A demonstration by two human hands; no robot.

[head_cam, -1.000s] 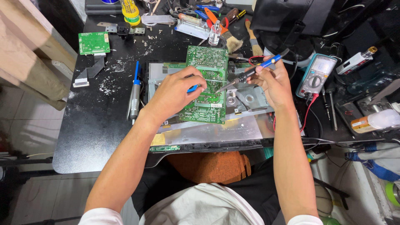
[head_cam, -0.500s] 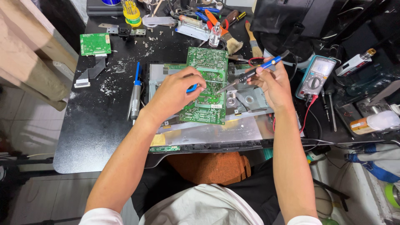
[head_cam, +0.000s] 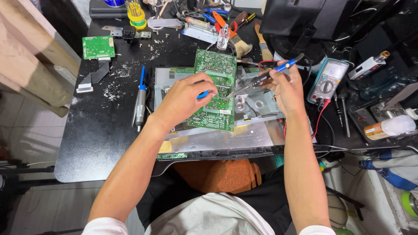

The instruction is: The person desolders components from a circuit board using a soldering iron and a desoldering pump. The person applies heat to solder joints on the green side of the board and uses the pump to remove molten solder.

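At the far left of the black worktable (head_cam: 87, 143), a small green board (head_cam: 99, 47) lies flat near the rear edge, with a flat ribbon cable (head_cam: 93, 77) just below it. A blue-handled desoldering pump (head_cam: 140, 99) lies lengthwise beside the metal chassis (head_cam: 257, 106).

The left hand (head_cam: 185, 98) rests on the large green circuit board (head_cam: 215, 89), fingers curled and pinching a small blue tool (head_cam: 203, 94) against the board surface. The board lies on the chassis, near the table centre, its long side running away from the person.

The right hand (head_cam: 285, 89) is closed in a pen-style grip around a soldering iron (head_cam: 265, 76) with a blue and black handle. The iron slants down to the left, and its tip meets the board's right edge, just beside the left fingertips.

To the right of this hand, a multimeter (head_cam: 327, 80) lies face up, with a red lead (head_cam: 320, 119) running from it toward the table front. Two brushes (head_cam: 261, 41) and assorted hand tools lie along the rear edge.
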